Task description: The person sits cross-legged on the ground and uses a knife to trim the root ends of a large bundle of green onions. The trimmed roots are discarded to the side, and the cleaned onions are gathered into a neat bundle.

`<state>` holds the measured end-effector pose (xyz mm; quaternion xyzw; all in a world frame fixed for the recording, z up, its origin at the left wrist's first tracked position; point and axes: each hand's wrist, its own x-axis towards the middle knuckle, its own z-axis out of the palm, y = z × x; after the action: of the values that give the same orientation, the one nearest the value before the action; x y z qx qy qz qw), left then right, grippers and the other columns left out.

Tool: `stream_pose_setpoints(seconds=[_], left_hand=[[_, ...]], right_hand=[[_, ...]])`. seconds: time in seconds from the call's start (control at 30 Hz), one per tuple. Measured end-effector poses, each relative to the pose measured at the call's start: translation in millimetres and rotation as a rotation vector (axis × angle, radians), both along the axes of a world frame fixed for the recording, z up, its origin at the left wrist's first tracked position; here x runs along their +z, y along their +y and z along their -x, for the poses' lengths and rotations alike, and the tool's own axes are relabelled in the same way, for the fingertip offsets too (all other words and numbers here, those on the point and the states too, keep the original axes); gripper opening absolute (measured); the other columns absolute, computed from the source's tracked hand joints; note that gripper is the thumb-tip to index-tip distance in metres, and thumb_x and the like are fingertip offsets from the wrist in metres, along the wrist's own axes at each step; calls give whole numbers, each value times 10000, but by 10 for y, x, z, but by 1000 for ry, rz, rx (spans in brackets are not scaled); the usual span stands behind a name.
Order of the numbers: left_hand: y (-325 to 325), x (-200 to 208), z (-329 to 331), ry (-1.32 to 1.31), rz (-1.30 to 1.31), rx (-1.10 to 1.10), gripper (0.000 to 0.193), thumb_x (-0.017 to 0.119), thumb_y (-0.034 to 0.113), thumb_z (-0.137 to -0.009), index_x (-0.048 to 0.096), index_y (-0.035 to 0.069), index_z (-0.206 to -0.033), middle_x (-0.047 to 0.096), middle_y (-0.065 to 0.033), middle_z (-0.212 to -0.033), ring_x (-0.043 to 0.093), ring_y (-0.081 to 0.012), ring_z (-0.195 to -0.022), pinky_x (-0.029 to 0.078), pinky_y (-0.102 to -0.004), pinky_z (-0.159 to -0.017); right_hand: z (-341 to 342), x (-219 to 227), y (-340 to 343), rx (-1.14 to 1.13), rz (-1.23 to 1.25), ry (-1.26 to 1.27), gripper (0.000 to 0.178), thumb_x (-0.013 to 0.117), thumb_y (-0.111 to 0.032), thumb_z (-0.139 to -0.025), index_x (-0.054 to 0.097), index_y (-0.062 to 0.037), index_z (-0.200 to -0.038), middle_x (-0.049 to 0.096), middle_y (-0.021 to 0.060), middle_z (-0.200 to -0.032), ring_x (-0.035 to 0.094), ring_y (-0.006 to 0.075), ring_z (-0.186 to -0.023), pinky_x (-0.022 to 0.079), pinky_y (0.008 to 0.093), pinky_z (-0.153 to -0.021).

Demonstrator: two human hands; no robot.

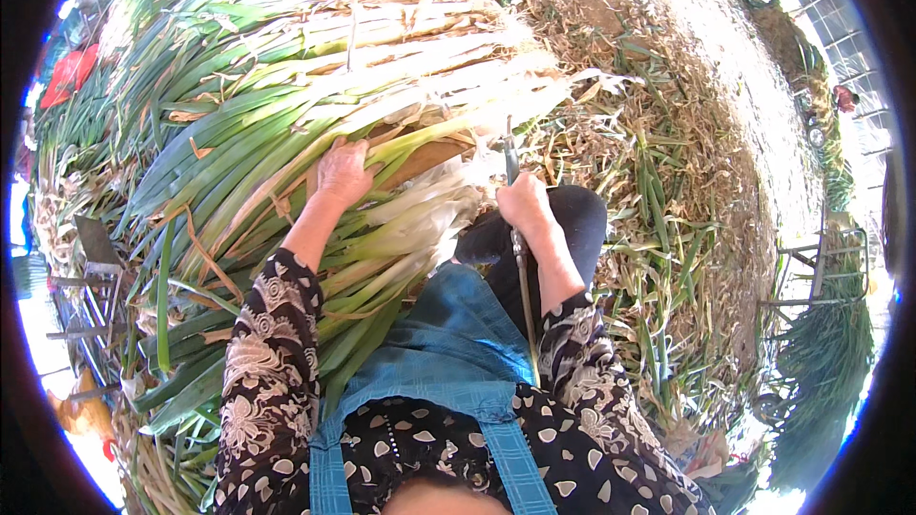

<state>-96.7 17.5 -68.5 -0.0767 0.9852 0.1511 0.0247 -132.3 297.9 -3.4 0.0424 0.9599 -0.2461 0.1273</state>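
Long green onions [239,148] lie in a thick heap before me, green leaves to the left and pale stalks to the right. My left hand [343,172] is closed around leaves of a green onion at the heap's near side. Its fingertips are partly tucked among the leaves. In my right hand [528,205] is an air blow gun with a slim nozzle [511,154] pointing away from me. A thin hose [526,300] trails from it toward my body. Paler stalks with white ends [429,215] rest beside my lap, near a brown board [420,160].
Dry leaves and peelings [658,181] cover the ground at the right. A metal-framed cart [816,267] stands at the far right beside more green onions [821,362]. At the left are a metal frame [100,277] and a red item [69,74]. My blue apron [420,334] covers my lap.
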Motion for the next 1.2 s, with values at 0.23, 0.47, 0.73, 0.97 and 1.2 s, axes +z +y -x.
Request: stream_pose_setpoints(seconds=[0.23,0.47,0.73,0.97,1.2], left_hand=[[-348,26,38,-248,-332,-158,408,671,267,-778,639,29,-1108,634,-222,-1145,594,-364,-1075,471,-430,-949],[-292,-36,40,-385,-92,-191,444,707,240,-757,629,14,-1130,645,-217,-1102,595,-361,-1062,464,-421,-953],[-294,256,25,-414,-209,-212,406,742,167,-728,626,-4,-1078,662,-194,-1023,623,-308,-988,485,-354,-910],[-334,271,120,26,-605,-43,339,768,168,-760,644,1,-1027,669,-147,-971,631,-231,-917,498,-347,-861],[-297,178,65,-219,-110,-261,452,728,247,-737,648,9,-1113,670,-231,-991,635,-376,-941,492,-420,-886]], right_hand=[[-453,23,-32,235,252,-242,351,581,-135,-767,602,126,-1000,649,326,-913,652,431,-917,511,462,-821],[-1234,25,-361,587,110,-385,297,587,-114,-757,534,97,-958,618,355,-924,603,496,-929,472,528,-849],[-1384,202,-335,683,114,-274,280,620,-128,-790,497,60,-957,623,319,-884,620,478,-864,493,525,-800],[-1187,252,-310,501,136,-117,294,582,-97,-769,497,76,-991,630,316,-877,620,468,-862,488,511,-807],[-1276,-3,-514,532,63,-235,321,584,-138,-787,508,73,-1017,625,322,-925,594,492,-929,469,526,-844]])
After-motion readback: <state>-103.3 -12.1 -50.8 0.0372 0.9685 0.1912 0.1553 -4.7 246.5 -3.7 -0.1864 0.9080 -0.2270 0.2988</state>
